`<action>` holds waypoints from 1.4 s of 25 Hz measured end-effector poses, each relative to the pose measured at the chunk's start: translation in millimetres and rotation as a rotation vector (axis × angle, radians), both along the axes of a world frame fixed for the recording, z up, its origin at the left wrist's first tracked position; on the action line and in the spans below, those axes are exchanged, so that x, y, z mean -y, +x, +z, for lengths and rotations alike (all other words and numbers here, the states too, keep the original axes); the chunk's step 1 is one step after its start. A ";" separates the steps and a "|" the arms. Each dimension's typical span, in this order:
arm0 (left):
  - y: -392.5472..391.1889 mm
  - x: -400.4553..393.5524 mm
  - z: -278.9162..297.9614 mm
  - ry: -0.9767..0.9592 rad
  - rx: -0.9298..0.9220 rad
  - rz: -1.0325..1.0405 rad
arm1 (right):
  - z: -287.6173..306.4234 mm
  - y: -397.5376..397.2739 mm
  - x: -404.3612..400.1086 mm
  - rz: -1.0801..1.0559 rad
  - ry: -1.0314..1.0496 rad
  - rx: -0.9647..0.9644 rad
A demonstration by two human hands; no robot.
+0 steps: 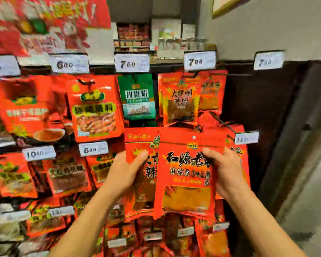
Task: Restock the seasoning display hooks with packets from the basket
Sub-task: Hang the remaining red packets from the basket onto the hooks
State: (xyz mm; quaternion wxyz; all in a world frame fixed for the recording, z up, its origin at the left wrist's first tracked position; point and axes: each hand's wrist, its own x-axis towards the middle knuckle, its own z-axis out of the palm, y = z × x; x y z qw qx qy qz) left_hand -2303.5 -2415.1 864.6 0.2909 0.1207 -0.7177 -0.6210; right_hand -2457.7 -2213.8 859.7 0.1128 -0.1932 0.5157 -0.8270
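I hold two red seasoning packets up in front of the hook display. My left hand (127,170) grips the left packet (139,197), which has flame print and sits partly behind the other. My right hand (225,171) grips the right edge of the front packet (185,175), red with black characters and a clear window showing orange powder. A bare black hook (221,121) with a price tag (246,137) juts out just above and to the right of the front packet. The basket is out of view.
Rows of hooks carry red packets and one green packet (138,96), with white price tags (132,62) above them. A dark panel (267,117) and a grey wall (285,28) stand to the right. The left side is blurred.
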 end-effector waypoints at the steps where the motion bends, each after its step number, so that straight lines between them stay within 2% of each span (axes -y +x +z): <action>1: -2.5 0.6 10.4 -0.002 -0.022 -0.003 | 10.7 -3.5 -5.1 -0.017 -0.008 -0.001; 5: -21.7 -8.3 43.4 0.123 -0.097 -0.038 | 47.9 -32.4 -30.9 -0.068 -0.021 -0.017; 12: -73.6 -42.5 81.0 0.112 -0.243 0.121 | 93.8 -128.2 -62.8 -0.210 -0.036 -0.029; 18: -128.1 -64.6 101.4 0.106 -0.272 0.094 | 125.4 -195.0 -77.4 -0.261 -0.047 -0.087; 26: -166.9 -87.8 104.4 0.029 -0.294 0.071 | 128.4 -219.2 -86.8 -0.334 0.003 -0.346; 35: -174.1 -100.6 105.8 -0.009 -0.321 0.106 | 143.2 -231.8 -70.5 -0.385 0.060 -0.374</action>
